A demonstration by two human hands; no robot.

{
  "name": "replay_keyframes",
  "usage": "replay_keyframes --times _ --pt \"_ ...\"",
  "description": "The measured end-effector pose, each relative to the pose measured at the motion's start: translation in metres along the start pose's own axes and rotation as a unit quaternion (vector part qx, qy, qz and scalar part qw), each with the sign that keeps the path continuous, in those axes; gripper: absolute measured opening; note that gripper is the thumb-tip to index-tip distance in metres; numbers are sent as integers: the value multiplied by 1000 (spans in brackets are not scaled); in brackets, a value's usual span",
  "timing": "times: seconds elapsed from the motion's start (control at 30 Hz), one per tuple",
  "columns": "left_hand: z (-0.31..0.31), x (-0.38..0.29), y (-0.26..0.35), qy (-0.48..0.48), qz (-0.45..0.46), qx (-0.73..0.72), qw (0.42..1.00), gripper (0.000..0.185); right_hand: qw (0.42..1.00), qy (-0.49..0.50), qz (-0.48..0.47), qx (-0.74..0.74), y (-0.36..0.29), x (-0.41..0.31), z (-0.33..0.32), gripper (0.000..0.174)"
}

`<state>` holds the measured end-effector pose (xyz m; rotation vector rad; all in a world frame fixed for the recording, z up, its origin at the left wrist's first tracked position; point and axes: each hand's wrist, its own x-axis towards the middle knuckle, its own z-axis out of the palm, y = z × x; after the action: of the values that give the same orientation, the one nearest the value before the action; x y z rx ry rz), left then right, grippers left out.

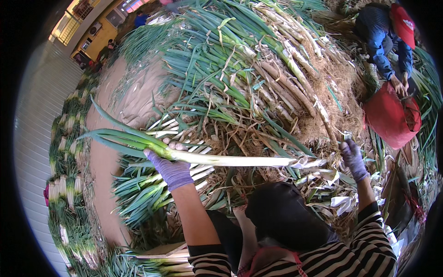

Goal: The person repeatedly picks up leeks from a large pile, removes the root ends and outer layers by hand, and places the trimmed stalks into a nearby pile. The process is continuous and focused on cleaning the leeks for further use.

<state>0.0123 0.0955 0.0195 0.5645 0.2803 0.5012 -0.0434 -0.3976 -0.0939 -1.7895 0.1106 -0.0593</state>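
My left hand (170, 167), in a purple-grey knit glove, grips a large green onion (228, 160) where the white stalk meets the green leaves. The stalk lies nearly level in front of me, leaves to the left. Loose, torn skin hangs around its root end (316, 162). Just right of that end, my gloved right hand (353, 161) has its fingers curled. A small pale, shiny object (346, 135) sticks out at its fingertips; I cannot tell what it is. Below my left hand lie several cleaned green onions (145, 194) with white stalks.
A big heap of unpeeled green onions (221, 65) with dry roots (322, 104) rises ahead. Peeled skins (342, 204) litter the lower right. At upper right, a person's hands (399, 85) touch a red bag (391, 116). Onion bundles (71, 187) line the left wall (38, 138).
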Motion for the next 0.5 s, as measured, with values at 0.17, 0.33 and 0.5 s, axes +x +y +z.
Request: replay_keyframes --times 0.17,0.33,0.5 --pt "2 -3 3 -23 -16 -17 999 63 880 -248 -326 -242 -85 23 90 46" --pt "27 -29 -59 -47 -33 -2 998 42 865 -501 -19 -19 -101 39 155 62" --pt "7 -22 -73 8 -49 89 995 29 856 -509 24 -89 -121 34 155 84"
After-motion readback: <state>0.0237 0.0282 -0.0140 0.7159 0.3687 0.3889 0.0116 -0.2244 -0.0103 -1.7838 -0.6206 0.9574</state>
